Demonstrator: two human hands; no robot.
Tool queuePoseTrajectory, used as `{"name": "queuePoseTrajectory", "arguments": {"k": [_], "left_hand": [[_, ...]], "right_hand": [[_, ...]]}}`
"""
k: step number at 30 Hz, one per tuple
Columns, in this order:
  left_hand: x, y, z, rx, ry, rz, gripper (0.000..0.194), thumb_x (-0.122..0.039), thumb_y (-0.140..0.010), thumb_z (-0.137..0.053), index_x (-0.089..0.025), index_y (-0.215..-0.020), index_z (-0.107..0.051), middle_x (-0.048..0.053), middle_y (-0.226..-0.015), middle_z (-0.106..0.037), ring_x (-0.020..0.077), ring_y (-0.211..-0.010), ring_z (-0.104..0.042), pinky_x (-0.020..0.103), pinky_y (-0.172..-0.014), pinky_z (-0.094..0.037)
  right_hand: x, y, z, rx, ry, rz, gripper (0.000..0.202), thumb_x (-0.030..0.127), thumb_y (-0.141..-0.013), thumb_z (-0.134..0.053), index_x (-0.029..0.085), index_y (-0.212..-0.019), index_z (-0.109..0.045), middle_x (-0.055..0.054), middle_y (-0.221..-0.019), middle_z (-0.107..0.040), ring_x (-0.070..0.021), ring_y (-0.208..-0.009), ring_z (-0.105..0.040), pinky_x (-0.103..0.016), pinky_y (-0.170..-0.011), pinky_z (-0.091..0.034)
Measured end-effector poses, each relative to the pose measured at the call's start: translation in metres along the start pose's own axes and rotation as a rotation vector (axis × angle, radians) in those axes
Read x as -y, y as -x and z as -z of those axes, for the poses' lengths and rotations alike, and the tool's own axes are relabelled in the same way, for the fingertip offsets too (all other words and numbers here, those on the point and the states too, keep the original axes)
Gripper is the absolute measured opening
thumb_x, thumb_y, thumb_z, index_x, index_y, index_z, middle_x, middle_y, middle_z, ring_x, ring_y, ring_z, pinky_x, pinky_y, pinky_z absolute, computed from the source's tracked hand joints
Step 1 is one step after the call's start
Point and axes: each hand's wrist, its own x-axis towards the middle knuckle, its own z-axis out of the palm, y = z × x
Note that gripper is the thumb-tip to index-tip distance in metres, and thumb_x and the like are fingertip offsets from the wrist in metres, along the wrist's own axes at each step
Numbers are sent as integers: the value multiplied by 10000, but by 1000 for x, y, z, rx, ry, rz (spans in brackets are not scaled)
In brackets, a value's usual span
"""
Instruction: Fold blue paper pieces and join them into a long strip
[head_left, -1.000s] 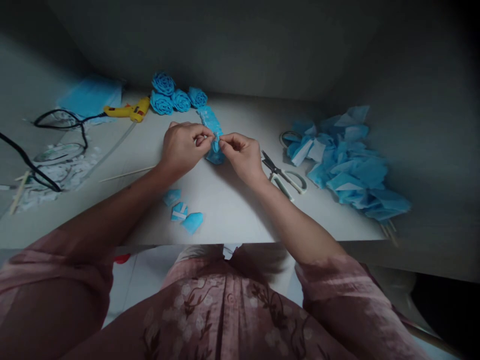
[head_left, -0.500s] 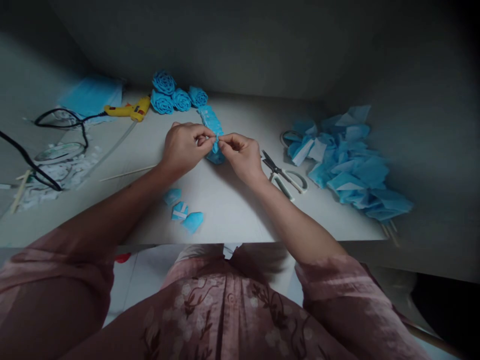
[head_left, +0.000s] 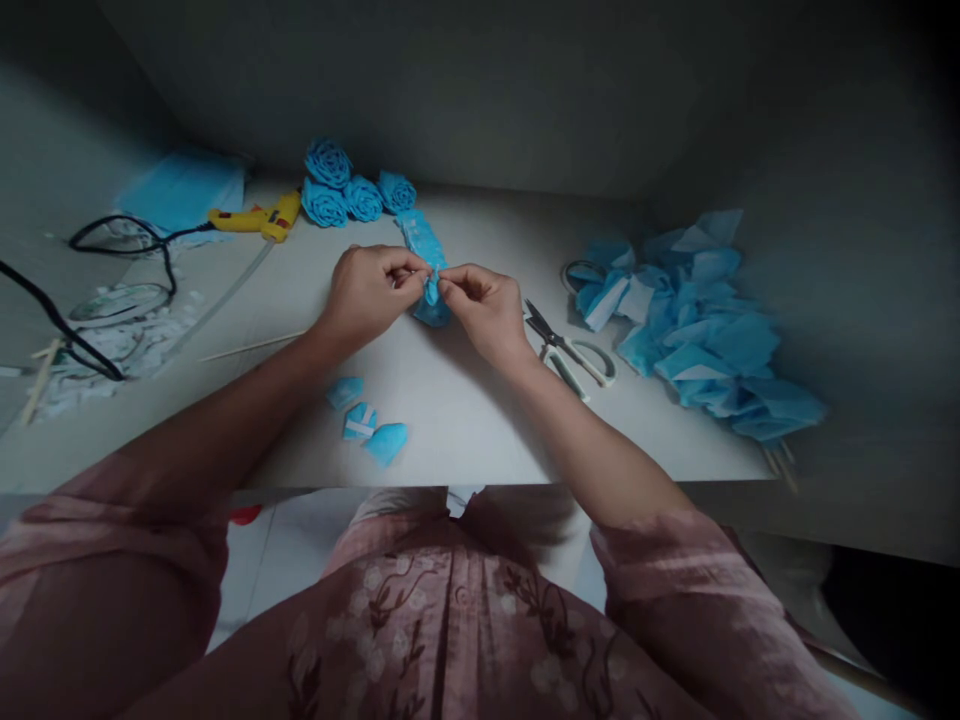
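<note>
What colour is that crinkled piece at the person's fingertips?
The crinkled piece is bright blue; it shows best in the head view, the only one here.

The person's bare left forearm (head_left: 259, 405) and bare right forearm (head_left: 596, 435) angle forward and inward; the curled left hand (head_left: 371, 288) and curled right hand (head_left: 487, 308) nearly meet, thumbs pinched toward forefingers.

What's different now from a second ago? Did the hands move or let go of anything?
Nothing I can clearly see! The left hand and right hand still pinch the small blue piece between them, and neither let go or visibly took anything new. The scissors, yellow glue gun and blue flowers stayed put.
</note>
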Motion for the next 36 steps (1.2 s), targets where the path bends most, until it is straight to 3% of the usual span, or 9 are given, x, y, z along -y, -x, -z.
{"name": "queuePoseTrajectory", "arguments": {"k": [8, 16, 19, 22, 26, 31, 36], "left_hand": [[0, 0, 2, 23, 39, -18, 146, -367, -858, -680, -292, -819, -799, 10, -676, -692, 232, -761, -678, 382, -771, -468], [2, 0, 2, 28, 43, -9, 176, -364, -854, -636, -280, -839, -789, 6, -662, -670, 198, -674, -594, 379, -710, -438], [0, 1, 1, -24, 67, -15, 260, -399, -866, -612, -257, -962, -808, -9, -705, -675, 165, -669, -545, 369, -699, -435], [-3, 2, 2, -67, 38, -33, 291, -468, -920, -624, -255, -1041, -780, -31, -714, -667, 158, -698, -552, 388, -788, -461], [-6, 5, 1, -60, -54, -110, 200, -417, -945, -617, -277, -880, -743, -12, -711, -675, 196, -772, -644, 456, -965, -452], [-5, 5, 0, -58, -134, -138, 174, -356, -948, -612, -295, -900, -768, 9, -803, -739, 249, -927, -709, 473, -1007, -433], [-6, 5, 3, 4, -178, -162, 220, -394, -1005, -590, -324, -880, -757, 34, -833, -765, 309, -1013, -725, 510, -1023, -426]], "right_hand": [[2, 0, -1, -8, 21, 28, 185, 322, -918, -721, 174, -960, -824, -36, -919, -814, -167, -866, -738, -282, -786, -577], [4, 1, -1, -4, 20, 11, 170, 297, -911, -724, 169, -947, -830, -38, -924, -820, -163, -854, -730, -278, -777, -574], [5, 0, -1, -32, -7, 2, 158, 316, -908, -749, 184, -936, -830, -28, -923, -822, -162, -876, -734, -277, -792, -582], [6, -1, 0, -67, -23, -18, 177, 363, -898, -788, 196, -936, -833, -19, -914, -819, -166, -895, -735, -281, -810, -592], [7, -2, 2, -69, -44, -19, 224, 410, -889, -808, 194, -944, -836, -23, -917, -820, -165, -891, -729, -278, -812, -593], [6, -1, 1, -40, -18, 4, 236, 421, -908, -795, 197, -968, -835, -31, -954, -826, -169, -909, -737, -290, -838, -594], [7, -1, 1, -43, 13, 6, 186, 356, -922, -773, 188, -967, -839, -31, -954, -825, -166, -902, -739, -287, -837, -584]]}}
